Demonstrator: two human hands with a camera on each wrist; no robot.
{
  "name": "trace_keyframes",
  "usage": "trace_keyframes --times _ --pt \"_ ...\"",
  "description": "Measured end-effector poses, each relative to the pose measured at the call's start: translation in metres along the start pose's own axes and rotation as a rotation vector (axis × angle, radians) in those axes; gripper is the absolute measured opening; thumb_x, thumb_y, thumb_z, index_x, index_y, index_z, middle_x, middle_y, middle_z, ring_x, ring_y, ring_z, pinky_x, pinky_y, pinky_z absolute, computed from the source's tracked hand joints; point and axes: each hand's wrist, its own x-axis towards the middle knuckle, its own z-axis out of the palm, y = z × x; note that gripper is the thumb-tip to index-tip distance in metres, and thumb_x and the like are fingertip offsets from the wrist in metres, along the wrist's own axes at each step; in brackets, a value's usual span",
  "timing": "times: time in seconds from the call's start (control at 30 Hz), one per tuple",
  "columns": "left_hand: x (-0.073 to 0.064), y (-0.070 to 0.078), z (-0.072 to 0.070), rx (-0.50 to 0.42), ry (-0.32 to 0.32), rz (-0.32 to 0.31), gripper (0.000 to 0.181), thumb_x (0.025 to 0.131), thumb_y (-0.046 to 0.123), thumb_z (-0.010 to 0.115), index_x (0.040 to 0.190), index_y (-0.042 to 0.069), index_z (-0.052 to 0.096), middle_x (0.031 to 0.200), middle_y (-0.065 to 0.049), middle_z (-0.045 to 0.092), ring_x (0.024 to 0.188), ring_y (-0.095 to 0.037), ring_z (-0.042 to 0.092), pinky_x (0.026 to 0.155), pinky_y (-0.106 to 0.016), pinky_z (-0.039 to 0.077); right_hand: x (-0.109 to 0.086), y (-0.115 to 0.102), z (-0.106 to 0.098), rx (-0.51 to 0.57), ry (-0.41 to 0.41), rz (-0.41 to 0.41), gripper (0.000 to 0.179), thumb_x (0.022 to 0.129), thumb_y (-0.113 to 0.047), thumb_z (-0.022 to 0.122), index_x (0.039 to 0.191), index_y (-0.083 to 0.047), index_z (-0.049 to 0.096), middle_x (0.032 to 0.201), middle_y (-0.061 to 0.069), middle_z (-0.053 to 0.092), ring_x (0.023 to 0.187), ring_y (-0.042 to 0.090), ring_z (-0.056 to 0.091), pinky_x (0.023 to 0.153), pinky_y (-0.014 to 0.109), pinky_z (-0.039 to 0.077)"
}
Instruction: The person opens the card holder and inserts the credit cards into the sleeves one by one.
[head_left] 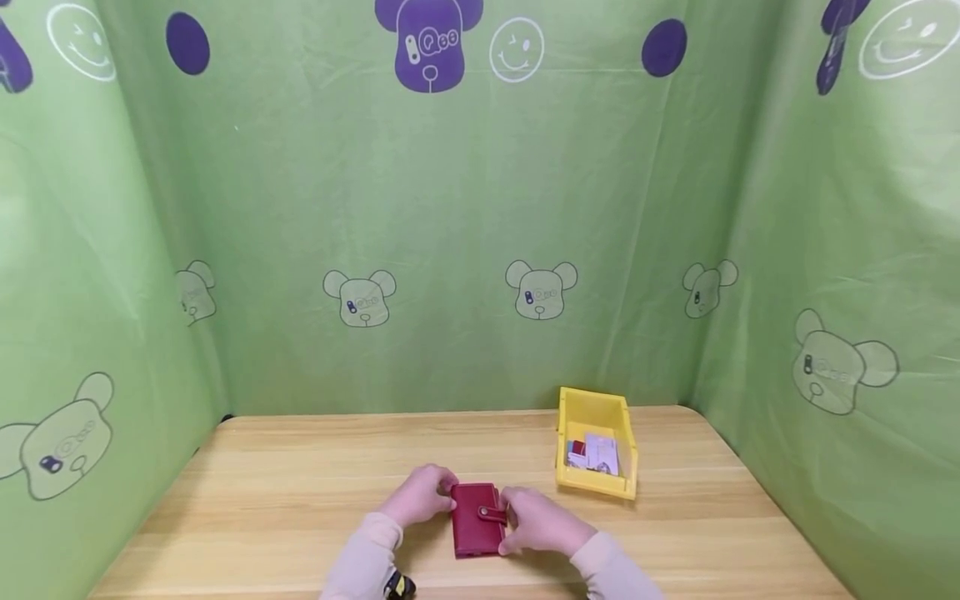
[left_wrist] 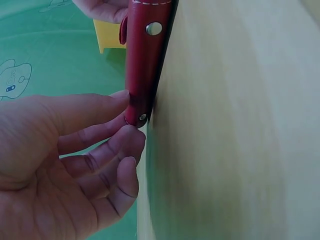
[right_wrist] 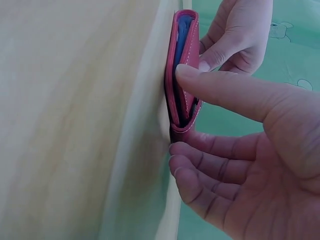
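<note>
A dark red wallet (head_left: 474, 521) lies flat on the wooden table, its strap with a round snap folded over the right side of the cover. My left hand (head_left: 422, 497) holds its left edge near the far corner. In the left wrist view, the thumb touches the red spine (left_wrist: 145, 55), which carries silver studs, and the fingertips sit at its end. My right hand (head_left: 546, 525) grips the opposite edge, fingers toward the far corner and thumb at the near one. Something blue shows between the layers of the wallet (right_wrist: 172, 90) in the right wrist view.
At the back right of the table (head_left: 315, 467) stands a yellow bin (head_left: 596, 482) holding pale cards (head_left: 602, 454) and small red and blue pieces. Green printed curtains (head_left: 450, 208) enclose the table at the back and both sides. A black band is on the left wrist.
</note>
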Motion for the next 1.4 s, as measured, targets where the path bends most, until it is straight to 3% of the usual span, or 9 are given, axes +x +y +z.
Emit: trace_keyframes --times 0.17,0.33,0.5,0.73,1.03,1.4 --pt "-0.004 0.001 -0.003 0.018 -0.019 0.022 0.045 0.080 0.006 0.073 0.122 -0.006 0.059 0.094 -0.012 0.068 0.083 -0.022 0.063 0.082 -0.040 0.057 0.002 0.001 -0.003 0.018 -0.019 -0.011 0.045 0.066 -0.020 0.085 0.100 -0.007 0.058 0.075 0.000 0.056 0.062 0.006 0.046 0.053 0.019 0.043" --pt "-0.016 0.005 -0.009 0.059 -0.039 0.027 0.055 0.081 0.018 0.075 0.129 -0.002 0.055 0.111 -0.015 0.066 0.100 -0.029 0.064 0.092 -0.046 0.055 0.009 -0.001 -0.003 0.047 0.008 -0.005 0.045 0.073 -0.029 0.082 0.101 -0.007 0.056 0.081 0.000 0.059 0.068 0.007 0.050 0.058 0.021 0.046" --pt "-0.029 0.011 -0.013 0.153 -0.079 0.044 0.063 0.077 0.032 0.079 0.127 -0.001 0.058 0.124 -0.015 0.062 0.113 -0.031 0.060 0.102 -0.048 0.051 0.020 -0.007 0.002 0.002 0.078 -0.004 0.035 0.080 -0.035 0.077 0.086 -0.010 0.054 0.070 -0.005 0.053 0.061 0.005 0.046 0.055 0.019 0.044" --pt "-0.035 0.015 -0.011 0.164 -0.114 0.021 0.077 0.075 0.035 0.079 0.137 -0.002 0.051 0.145 -0.021 0.049 0.132 -0.039 0.048 0.113 -0.054 0.040 0.031 -0.010 0.012 -0.052 0.111 0.022 0.036 0.083 -0.034 0.074 0.066 -0.016 0.048 0.056 -0.010 0.041 0.050 0.003 0.037 0.045 0.016 0.034" --pt "-0.035 0.017 -0.005 0.251 -0.087 0.067 0.072 0.075 0.032 0.081 0.133 -0.003 0.055 0.136 -0.017 0.058 0.125 -0.035 0.055 0.109 -0.046 0.046 0.034 -0.006 0.020 -0.068 0.111 0.004 0.033 0.085 -0.022 0.070 0.062 -0.017 0.048 0.054 -0.010 0.040 0.049 0.002 0.037 0.045 0.016 0.033" --pt "-0.034 0.014 -0.002 0.236 -0.081 0.052 0.074 0.074 0.032 0.081 0.133 -0.004 0.054 0.135 -0.018 0.059 0.123 -0.036 0.056 0.109 -0.048 0.046 0.032 -0.011 0.016 -0.046 0.126 0.013 0.022 0.083 -0.012 0.064 0.063 -0.015 0.054 0.057 -0.008 0.046 0.054 0.005 0.041 0.049 0.017 0.037"
